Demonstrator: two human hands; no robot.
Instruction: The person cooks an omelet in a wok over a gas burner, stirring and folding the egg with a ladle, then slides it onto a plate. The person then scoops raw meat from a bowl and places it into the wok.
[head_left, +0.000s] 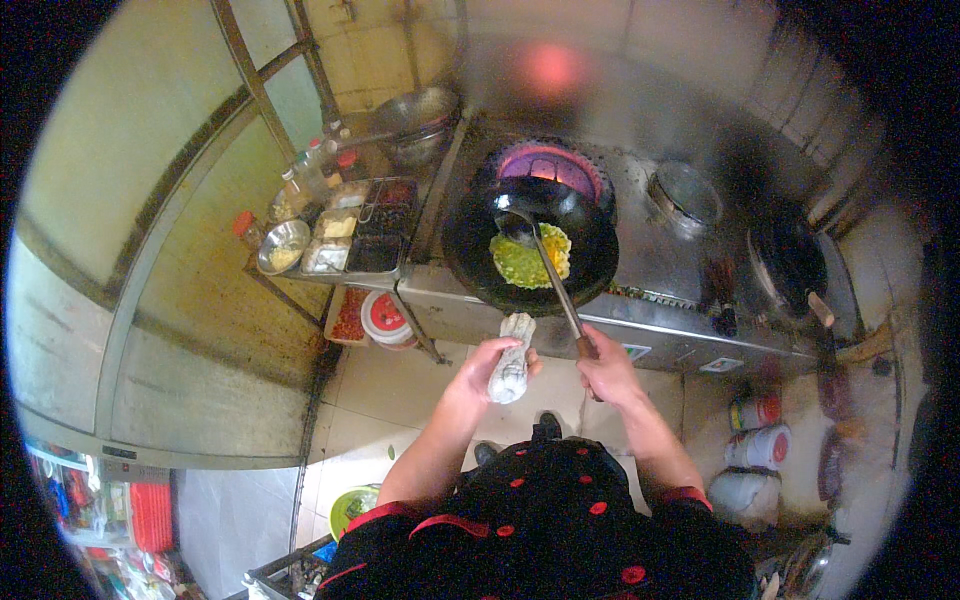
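My left hand (480, 371) grips a pale cloth (512, 360) wrapped around what looks like the handle of a black wok (469, 259). In my right hand (611, 367) is the wooden-ended handle of a metal ladle (556, 279). The ladle's bowl lies inside the wok, touching or just over a greenish-yellow egg mixture (517, 262) that looks partly set. Behind the wok, a lit gas burner (551, 166) glows purple and orange. The wok is tilted toward me at the front of the stove and covers the burner's near part.
At left, a shelf holds seasoning trays (375, 253), a steel bowl (283, 247) and several bottles (294, 187). To the right are a round lidded pot (684, 196), a brush (721, 296) and another wok (786, 262). A white bucket (388, 319) stands below the shelf; more buckets (757, 448) stand right.
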